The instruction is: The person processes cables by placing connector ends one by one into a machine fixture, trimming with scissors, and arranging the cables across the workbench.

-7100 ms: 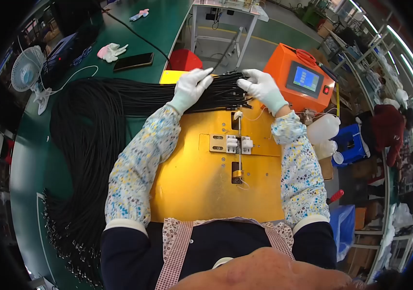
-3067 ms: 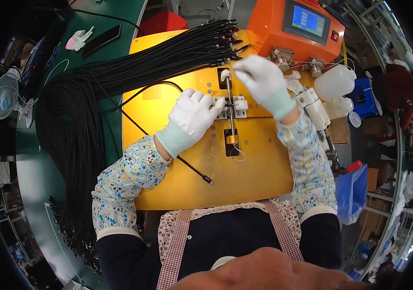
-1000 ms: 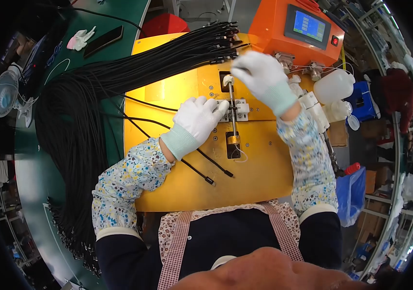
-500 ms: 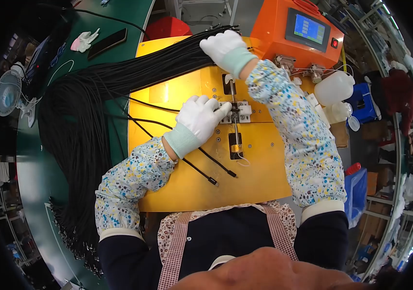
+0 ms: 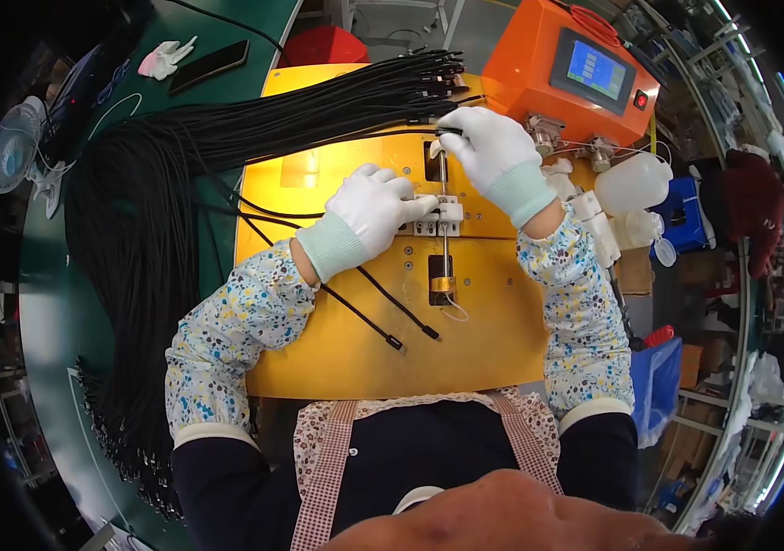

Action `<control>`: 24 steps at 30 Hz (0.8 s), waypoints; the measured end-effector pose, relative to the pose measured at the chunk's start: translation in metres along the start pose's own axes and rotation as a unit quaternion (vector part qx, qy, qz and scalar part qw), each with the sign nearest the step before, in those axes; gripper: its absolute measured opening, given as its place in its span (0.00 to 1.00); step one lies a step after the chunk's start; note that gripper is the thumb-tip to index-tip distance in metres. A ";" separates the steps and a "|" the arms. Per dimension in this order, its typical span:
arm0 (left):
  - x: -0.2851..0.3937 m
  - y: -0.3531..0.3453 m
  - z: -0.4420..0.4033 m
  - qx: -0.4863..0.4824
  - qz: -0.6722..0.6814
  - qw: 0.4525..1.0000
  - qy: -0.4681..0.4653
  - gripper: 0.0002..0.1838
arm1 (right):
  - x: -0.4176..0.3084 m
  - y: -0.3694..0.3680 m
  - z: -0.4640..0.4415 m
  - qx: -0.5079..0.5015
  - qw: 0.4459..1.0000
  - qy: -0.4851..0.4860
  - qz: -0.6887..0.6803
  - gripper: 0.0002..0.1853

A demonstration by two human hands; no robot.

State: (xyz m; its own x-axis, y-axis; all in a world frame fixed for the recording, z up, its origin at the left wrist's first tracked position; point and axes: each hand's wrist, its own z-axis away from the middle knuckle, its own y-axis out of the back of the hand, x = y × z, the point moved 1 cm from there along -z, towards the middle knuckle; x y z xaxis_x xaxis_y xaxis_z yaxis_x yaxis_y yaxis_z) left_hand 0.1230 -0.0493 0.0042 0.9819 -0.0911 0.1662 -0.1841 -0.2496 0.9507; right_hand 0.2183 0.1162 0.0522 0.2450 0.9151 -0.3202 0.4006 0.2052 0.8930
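My left hand, in a white glove, is closed at the left side of the white clamp fixture; the cable under it runs off to the left, its gripped part hidden by my fingers. My gloved right hand pinches the end of a black cable near the top of the metal rod. A thick bundle of black cables lies across the top of the yellow plate. Two separate cable ends rest on the plate below my left wrist.
An orange machine with a lit screen stands at the upper right. White plastic bottles and a blue crate are right of the plate. On the green table are a fan, a phone and a glove.
My right hand has come from the bundle down toward the rod, drawing a cable end with it. My left hand stays by the fixture. Earlier, both hands were up at the bundle.
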 end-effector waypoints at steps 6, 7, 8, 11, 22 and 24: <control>0.015 0.060 -0.007 0.093 0.061 0.993 -0.033 0.15 | -0.001 0.005 0.033 -0.065 0.975 -0.025 -0.212 0.09; 0.021 0.064 -0.007 0.219 0.012 0.975 -0.038 0.13 | -0.003 0.001 0.043 -0.074 0.964 -0.025 -0.255 0.09; 0.019 0.054 -0.006 0.156 0.078 0.985 0.019 0.12 | -0.006 -0.001 0.052 -0.084 0.951 -0.023 -0.297 0.08; 0.014 0.016 0.000 0.055 0.217 0.965 0.137 0.10 | -0.016 0.001 0.065 -0.066 0.960 -0.031 -0.270 0.07; 0.014 -0.013 0.009 0.091 0.010 0.995 0.031 0.21 | 0.004 -0.016 0.076 0.011 0.992 0.013 -0.127 0.04; 0.016 -0.013 0.008 0.077 -0.031 0.996 0.015 0.22 | 0.011 -0.011 0.071 -0.041 0.989 0.012 -0.142 0.05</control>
State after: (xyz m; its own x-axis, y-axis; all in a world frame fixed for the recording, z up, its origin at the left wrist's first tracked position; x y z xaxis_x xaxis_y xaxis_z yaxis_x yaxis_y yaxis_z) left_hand 0.1404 -0.0557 -0.0073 0.9921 -0.0432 0.1174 -0.1249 -0.4000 0.9080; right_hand 0.2795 0.0995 0.0164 0.1118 0.8240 -0.5555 0.3775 0.4819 0.7908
